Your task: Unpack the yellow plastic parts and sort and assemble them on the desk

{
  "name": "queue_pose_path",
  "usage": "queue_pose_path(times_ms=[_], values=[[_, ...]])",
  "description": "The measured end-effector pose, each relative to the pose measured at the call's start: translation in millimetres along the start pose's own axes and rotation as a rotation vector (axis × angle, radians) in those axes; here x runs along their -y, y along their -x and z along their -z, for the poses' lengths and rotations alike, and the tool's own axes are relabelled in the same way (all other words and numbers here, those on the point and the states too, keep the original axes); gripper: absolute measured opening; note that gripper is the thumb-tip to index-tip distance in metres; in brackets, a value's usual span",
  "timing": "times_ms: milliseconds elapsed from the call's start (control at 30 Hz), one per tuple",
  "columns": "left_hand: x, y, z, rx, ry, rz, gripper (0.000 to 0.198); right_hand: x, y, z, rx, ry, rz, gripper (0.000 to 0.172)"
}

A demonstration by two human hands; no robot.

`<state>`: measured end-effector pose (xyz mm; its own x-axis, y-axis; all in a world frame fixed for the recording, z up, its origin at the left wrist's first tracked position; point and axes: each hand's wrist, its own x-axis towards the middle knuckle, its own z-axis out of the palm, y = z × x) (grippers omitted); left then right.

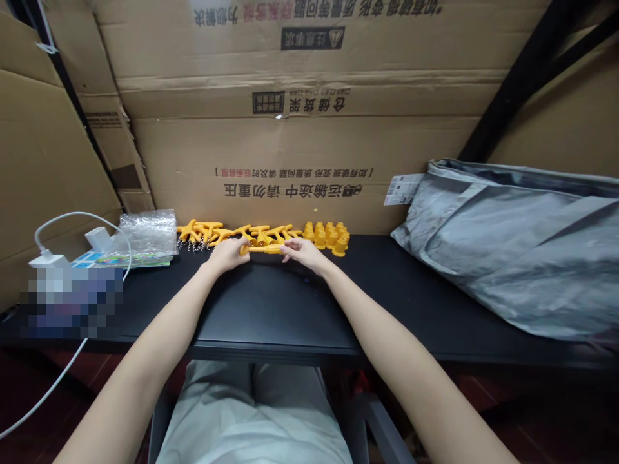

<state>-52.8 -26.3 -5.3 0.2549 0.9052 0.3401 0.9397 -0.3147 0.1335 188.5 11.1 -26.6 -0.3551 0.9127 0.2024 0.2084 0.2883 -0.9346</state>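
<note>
A long yellow plastic piece with a ribbed stem (261, 249) lies level between my hands, just above the black table. My left hand (228, 254) is closed on its left end, by a rounded yellow part. At the other end, the fingertips of my right hand (305, 254) pinch it. Directly behind stands a row of yellow T-shaped handles (260, 231). To the left, more yellow handles (206, 230) lie in a heap, with twisted metal spirals pointing forward. Several yellow cup-shaped pieces (329, 236) stand upright in rows beyond my right hand.
A black table (275, 316) extends under my forearms. Cardboard (300, 142) walls the back. On the left are bubble wrap (147, 233), a white charger (49, 267) with its cable and a blurred-out item (72, 303). A large grey bag (512, 251) fills the right side.
</note>
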Motion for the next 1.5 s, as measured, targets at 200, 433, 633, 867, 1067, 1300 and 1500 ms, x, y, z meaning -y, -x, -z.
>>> queue_pose_path(times_ms=[200,433,633,867,1067,1300,1500], values=[[-2.3,0.1,-0.7,-0.016,0.058,-0.001,0.032,12.1,6.1,-6.2,-0.019,-0.018,-0.192,0.05],[-1.3,-1.0,-2.4,-0.046,0.124,0.0,0.029,17.0,6.8,-5.2,0.056,-0.056,-0.289,0.066],[-1.0,-1.0,-0.9,-0.048,0.124,0.015,0.029,19.8,10.5,6.7,0.16,-0.139,-0.315,0.055],[-2.1,0.2,0.9,-0.05,0.087,0.013,0.029,12.2,9.0,9.9,0.095,-0.091,-0.136,0.038],[-3.6,0.3,-0.7,-0.062,0.062,-0.015,0.028,19.7,11.0,7.5,0.125,-0.066,-0.149,0.035],[-5.8,0.8,1.1,-0.074,0.084,0.0,0.028,21.7,8.5,1.9,0.059,0.001,-0.187,0.05],[-6.8,1.1,2.2,-0.083,0.099,0.009,0.029,18.9,8.0,6.8,0.08,0.024,-0.071,0.034]])
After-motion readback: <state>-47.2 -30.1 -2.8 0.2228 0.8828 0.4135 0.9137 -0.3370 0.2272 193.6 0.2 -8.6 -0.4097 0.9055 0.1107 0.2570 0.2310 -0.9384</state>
